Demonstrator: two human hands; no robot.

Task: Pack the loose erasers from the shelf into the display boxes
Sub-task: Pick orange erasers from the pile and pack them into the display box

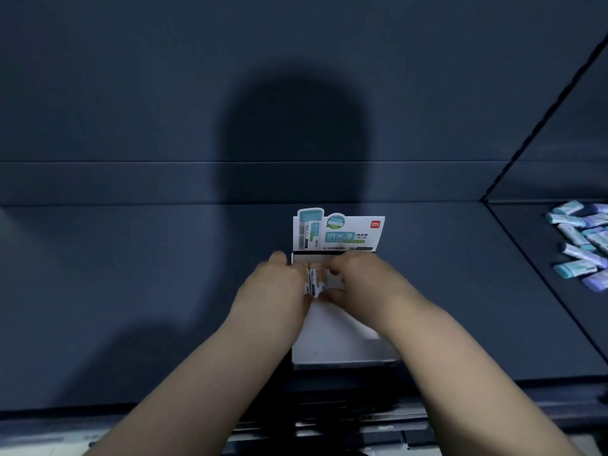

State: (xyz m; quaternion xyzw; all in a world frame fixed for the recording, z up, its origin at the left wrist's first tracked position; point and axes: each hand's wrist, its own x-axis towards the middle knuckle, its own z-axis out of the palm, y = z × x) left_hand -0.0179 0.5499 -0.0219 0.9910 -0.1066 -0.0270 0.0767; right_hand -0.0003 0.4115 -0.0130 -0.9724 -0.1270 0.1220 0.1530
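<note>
Head view: the display box sits on the shelf straight ahead. Both hands meet over its far end. The left hand curls round the box's left wall. The right hand, fingers narrow, pinches a few erasers set inside. The loose erasers lie well apart to the right, nearer the right hand.
</note>
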